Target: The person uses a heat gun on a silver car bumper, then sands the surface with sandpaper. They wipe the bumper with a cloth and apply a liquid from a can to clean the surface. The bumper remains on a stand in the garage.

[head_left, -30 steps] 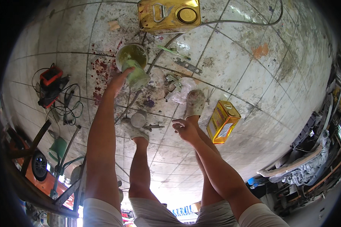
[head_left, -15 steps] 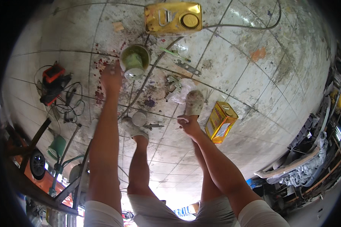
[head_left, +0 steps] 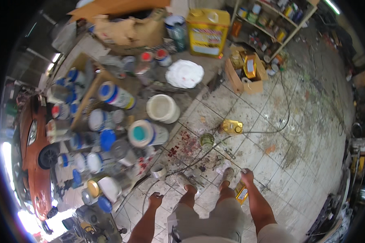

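Note:
My left hand (head_left: 155, 199) hangs beside my left leg with its fingers curled in, and I see nothing in it. A white roll of tape (head_left: 158, 171) stands just beyond it. Out in front of my right knee is my right hand (head_left: 246, 177), its fingers closed; a small pale spot shows at the fingertips, too small to name. Below that hand a yellow tin (head_left: 242, 193) stands partly hidden by my leg. Farther ahead on the tiles are a green-stained pot (head_left: 207, 140) and a gold rectangular can (head_left: 231, 126), neither touched by my hands.
On the left a low surface is crowded with paint tubs (head_left: 140, 133), a white bucket (head_left: 163, 108) and blue lids (head_left: 108, 139). A large yellow jerrycan (head_left: 208, 32), an open carton (head_left: 244, 73) and shelves (head_left: 267, 28) stand at the back. A hose (head_left: 267, 132) crosses the floor.
My view has lifted, bringing the crowded surface and shelves into sight. My left hand has left the pot's side and drawn back to my left. My right hand has shifted right, away from my foot.

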